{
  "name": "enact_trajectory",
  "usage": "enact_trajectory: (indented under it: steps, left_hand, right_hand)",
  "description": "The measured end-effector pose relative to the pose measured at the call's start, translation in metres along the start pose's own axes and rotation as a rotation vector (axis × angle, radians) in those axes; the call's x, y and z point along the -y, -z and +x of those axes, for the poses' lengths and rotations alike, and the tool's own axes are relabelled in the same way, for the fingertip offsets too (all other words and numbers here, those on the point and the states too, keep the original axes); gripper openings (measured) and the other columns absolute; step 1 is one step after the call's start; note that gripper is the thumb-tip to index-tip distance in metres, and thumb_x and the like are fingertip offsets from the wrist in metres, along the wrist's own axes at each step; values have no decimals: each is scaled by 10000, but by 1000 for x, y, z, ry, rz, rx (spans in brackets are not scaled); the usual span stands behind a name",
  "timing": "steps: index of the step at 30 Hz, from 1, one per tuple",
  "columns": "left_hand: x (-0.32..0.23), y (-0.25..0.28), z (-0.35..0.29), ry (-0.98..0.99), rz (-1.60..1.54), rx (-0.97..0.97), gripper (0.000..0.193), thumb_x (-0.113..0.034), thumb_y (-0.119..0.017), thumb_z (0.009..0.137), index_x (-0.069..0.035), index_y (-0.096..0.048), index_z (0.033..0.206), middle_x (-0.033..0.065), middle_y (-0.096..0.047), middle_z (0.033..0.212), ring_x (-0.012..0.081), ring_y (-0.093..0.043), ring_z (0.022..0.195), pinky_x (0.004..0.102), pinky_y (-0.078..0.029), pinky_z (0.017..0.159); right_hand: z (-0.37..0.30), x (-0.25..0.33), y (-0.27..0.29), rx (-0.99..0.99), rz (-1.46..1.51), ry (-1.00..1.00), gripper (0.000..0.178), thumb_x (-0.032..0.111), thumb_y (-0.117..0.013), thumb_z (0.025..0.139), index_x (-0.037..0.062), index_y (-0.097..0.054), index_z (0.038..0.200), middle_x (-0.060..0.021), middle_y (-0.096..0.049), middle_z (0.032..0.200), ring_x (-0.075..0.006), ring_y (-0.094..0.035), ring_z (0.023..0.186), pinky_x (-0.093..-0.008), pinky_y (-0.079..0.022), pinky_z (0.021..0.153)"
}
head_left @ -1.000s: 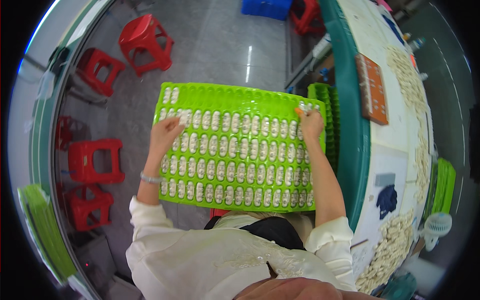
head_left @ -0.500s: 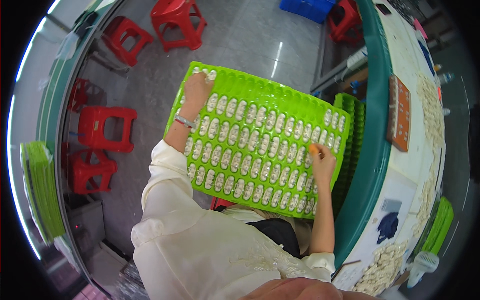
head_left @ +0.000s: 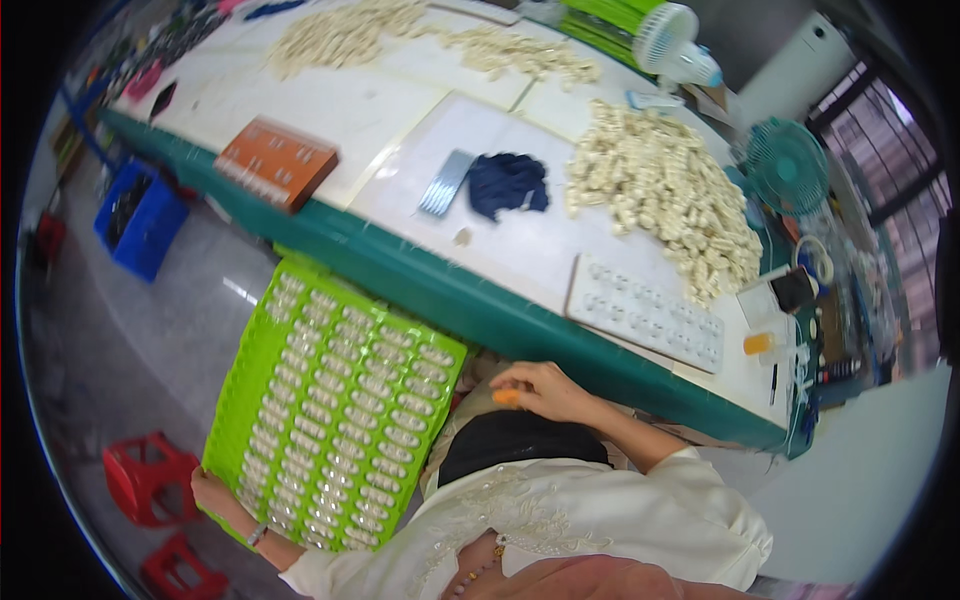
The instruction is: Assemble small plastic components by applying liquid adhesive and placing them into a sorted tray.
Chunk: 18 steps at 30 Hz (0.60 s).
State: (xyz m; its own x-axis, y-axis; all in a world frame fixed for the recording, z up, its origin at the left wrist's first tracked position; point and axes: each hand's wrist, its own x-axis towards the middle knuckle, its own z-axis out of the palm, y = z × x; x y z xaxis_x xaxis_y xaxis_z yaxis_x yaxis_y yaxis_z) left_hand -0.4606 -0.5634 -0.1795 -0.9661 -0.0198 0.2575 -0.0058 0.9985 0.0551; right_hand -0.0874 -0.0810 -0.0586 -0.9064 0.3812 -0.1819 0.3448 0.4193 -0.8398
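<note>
Beside table (head_left: pixel 395 110) at twelve: clasping tray (head_left: pixel 238 390) with left hand (head_left: pixel 209 492) at eight, ideally keeping it level; curling right hand (head_left: pixel 550 391) at five, not discerning whether gripping orange bit (head_left: pixel 507 398).

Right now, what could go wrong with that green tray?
Only the left hand is at the green tray, by its rim; the right hand is away from it, so the tray might tip and spill its white pieces. The tray also lies close to the teal table edge, so a swing could bump it.
</note>
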Motion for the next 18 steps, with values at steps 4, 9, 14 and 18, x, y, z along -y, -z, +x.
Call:
enact_trajectory:
  steps: [4, 9, 14, 18]
  left_hand:
    - [-161, 69, 36, -299, -668, -111, 208, -123, -499, 860, -18, -602, 1007, 150, -608, 707, 202, -596, 601, 337, -446, 542]
    - [-454, 200, -5, -1124, -1030, -418, 300, -237, -497, 894, -6, -574, 719, 20, -485, 558, 81, -422, 474, 253, -336, 440]
    - [-676, 243, -59, -1487, -994, 494, 479, -402, -433, 893, 46, -605, 905, 219, -598, 910, 299, -565, 882, 340, -417, 798]
    - [-803, 222, -107, -1487, -988, 669, 670, -543, -347, 877, 62, -549, 1085, 249, -547, 1109, 339, -509, 1060, 347, -371, 914]
  right_hand:
    - [-64, 22, 53, -47, 36, -28, 199, 51, -568, 797, 15, -606, 989, -82, -596, 804, -157, -598, 644, -268, -465, 568]
    - [-98, 24, 136, -492, -158, -3, 217, 81, -604, 784, 32, -597, 996, -94, -576, 824, -188, -566, 693, -274, -456, 591]
    - [-58, 9, 245, -846, -458, 59, 300, 169, -630, 781, -12, -566, 1012, -148, -545, 941, -266, -537, 880, -333, -434, 746]
    - [18, -35, 363, -968, -810, -76, 373, 177, -605, 793, -12, -525, 1105, -169, -473, 1116, -307, -426, 1057, -382, -369, 892]
